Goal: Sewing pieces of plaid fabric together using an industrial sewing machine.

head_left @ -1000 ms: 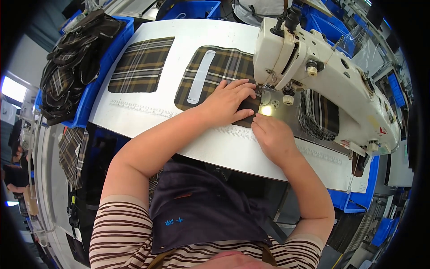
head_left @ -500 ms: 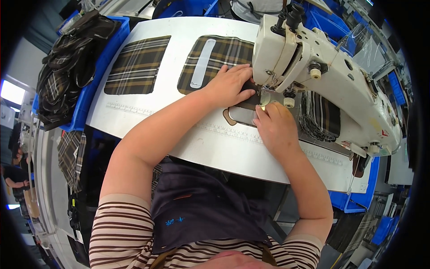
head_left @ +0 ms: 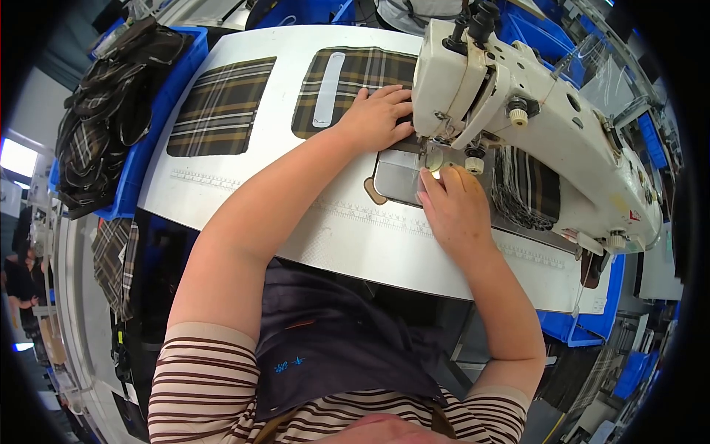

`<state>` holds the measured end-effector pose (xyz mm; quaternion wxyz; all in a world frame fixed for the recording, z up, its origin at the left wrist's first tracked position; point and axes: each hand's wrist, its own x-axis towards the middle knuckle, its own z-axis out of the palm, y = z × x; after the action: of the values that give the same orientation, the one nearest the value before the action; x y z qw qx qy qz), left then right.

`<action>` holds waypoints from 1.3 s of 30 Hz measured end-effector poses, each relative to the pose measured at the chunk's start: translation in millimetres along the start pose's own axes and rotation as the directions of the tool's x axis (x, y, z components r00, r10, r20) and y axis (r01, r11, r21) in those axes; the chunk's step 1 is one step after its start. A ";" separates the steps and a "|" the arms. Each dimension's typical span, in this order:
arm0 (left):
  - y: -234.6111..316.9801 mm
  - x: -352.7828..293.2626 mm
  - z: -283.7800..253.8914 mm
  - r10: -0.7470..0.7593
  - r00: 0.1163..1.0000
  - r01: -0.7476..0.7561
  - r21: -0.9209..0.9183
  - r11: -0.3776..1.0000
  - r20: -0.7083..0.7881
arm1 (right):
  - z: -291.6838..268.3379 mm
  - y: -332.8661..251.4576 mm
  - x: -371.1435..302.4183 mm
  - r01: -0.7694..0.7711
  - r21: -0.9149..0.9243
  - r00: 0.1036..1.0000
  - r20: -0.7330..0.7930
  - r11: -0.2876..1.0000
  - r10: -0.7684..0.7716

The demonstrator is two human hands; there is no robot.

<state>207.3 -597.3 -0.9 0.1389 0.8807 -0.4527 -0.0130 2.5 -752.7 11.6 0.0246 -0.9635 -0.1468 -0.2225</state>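
Brown flat panels (head_left: pixel 362 74): 2 | white strip (head_left: pixel 329 89): 1 | left hand (head_left: pixel 372 120) touching 1 panel

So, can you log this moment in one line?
Left hand: spread on brown plaid fabric panel | Right hand: near white metal sewing machine | Long white strip: on panel

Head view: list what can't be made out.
Head view:
- Brown-black plaid fabric panel beneath the bare left hand: right end, behind the white metal sewing machine.
- Silver metal plate: part under the bare right hand.
- Left blue plastic bin: floor, under heaped dark plaid pieces.
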 end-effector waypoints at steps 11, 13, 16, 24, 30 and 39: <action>-0.7 0.0 3.6 -0.011 1.000 0.011 -0.005 1.000 -0.028 | 0.2 -0.7 -2.0 -0.030 0.045 1.000 0.008 0.999 0.030; -0.5 0.2 4.5 -0.012 1.000 0.012 -0.001 1.000 -0.029 | 1.1 -0.6 -3.4 -0.026 0.037 1.000 -0.004 0.999 0.026; 1.2 -0.9 3.1 -0.015 1.000 0.015 0.006 1.000 -0.018 | 1.8 -0.4 -3.7 -0.018 0.045 1.000 -0.022 0.999 0.019; 1.5 -0.7 3.6 -0.026 0.998 0.027 0.008 1.000 -0.050 | 1.6 -1.7 -5.1 -0.040 0.061 0.999 -0.020 0.997 0.041; 4.7 0.2 3.8 -0.083 0.994 0.085 0.026 0.996 -0.076 | -8.9 -11.8 -12.1 -0.020 0.085 1.000 -0.019 0.996 0.022; 1.4 -11.4 6.8 -0.264 0.959 0.272 0.073 0.960 -0.099 | -37.3 -108.0 -57.5 0.224 0.334 0.957 -0.255 0.915 -0.141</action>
<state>198.5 -590.5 -8.2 0.1180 0.9387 -0.3228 0.0267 -94.3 -669.3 18.1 0.1959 -0.8931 -0.2712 -0.3009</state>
